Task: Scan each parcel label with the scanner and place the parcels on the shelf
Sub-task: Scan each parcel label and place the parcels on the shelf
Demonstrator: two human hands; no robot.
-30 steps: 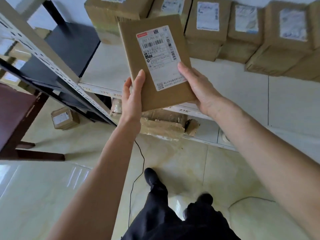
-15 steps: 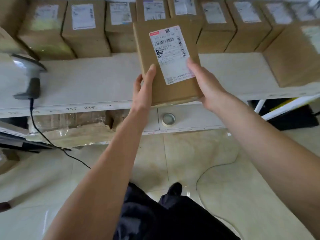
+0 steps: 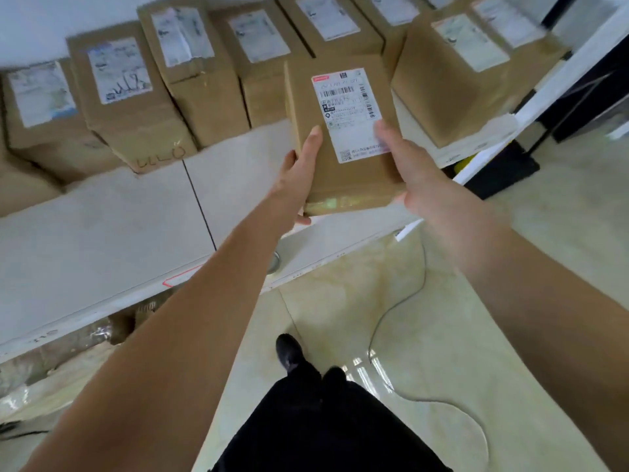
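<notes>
While the flat brown cardboard parcel with a white printed label (image 3: 343, 137) hangs above the white shelf (image 3: 102, 240) | left hand (image 3: 299, 172) and right hand (image 3: 415, 172) grip its sides | labelled brown boxes (image 3: 190, 80) already shelved | placement pending; scanner unseen.

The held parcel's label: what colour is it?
White with black print and a small red tag, on the parcel; head view.

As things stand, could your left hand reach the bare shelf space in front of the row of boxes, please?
Probably yes: the shelf lies open just beside the left hand, though that hand is holding the parcel.
</notes>
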